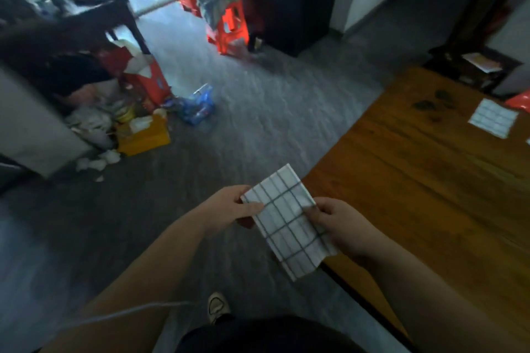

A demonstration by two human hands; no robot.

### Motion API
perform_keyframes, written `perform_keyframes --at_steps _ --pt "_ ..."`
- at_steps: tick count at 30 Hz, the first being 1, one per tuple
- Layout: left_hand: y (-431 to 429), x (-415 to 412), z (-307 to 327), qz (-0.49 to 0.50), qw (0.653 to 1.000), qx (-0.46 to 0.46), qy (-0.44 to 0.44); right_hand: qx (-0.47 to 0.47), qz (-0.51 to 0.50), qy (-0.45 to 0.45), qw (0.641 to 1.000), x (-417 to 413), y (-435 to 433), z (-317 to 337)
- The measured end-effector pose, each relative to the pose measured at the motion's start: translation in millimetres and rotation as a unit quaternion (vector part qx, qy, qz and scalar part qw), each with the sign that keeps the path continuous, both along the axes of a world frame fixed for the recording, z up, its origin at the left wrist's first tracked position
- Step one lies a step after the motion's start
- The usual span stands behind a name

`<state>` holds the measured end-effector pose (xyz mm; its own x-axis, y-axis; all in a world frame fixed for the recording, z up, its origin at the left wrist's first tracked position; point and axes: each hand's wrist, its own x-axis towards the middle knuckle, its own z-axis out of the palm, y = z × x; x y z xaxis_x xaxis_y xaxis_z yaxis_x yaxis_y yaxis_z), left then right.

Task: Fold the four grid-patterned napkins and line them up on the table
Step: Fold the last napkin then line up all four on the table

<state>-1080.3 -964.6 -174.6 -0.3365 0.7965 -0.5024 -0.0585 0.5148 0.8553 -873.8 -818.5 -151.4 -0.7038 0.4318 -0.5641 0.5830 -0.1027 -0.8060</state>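
Both hands point(286, 218) on folded napkin point(288, 223)

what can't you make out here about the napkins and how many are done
- Head view, right edge: beside the folded napkin on the table, a white sliver is cut off; unclear if it's another napkin.
- The remaining napkins aren't in view.
- Held napkin: its fold layers are hidden by the left hand, the right hand and blur.

tabletop point(430, 180): right side, floor to its left
held napkin point(286, 223): near, over the tabletop's left edge, between both hands
folded napkin point(493, 117): far right, on tabletop
stool point(231, 28): far, on floor
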Motion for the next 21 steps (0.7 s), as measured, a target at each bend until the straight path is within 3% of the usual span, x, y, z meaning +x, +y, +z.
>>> perform_keyframes --at_steps 3,5,10,14,21 --pt "-42.0 -42.5 -9.2 0.153 0.967 0.049 -0.197 -0.09 -0.09 0.046 0.991 -69.0 -35.1 -15.5" --pt "-65.0 -65.8 -10.0 0.189 0.956 0.058 -0.218 -0.113 -0.12 0.056 0.985 -112.2 -58.0 -21.6" --pt "-96.3 -127.6 0.1 0.249 0.96 0.041 -0.122 -0.106 -0.109 0.064 0.986 -192.4 -90.6 -19.2" --pt "-94.5 -175.4 4.3 0.236 0.971 0.036 -0.025 -0.1 -0.117 0.08 0.985 -235.8 -87.4 -13.4" --pt "-26.4 -247.6 16.9 0.186 0.98 0.045 0.047 0.033 -0.146 0.057 0.987 -304.8 -30.3 -25.3"
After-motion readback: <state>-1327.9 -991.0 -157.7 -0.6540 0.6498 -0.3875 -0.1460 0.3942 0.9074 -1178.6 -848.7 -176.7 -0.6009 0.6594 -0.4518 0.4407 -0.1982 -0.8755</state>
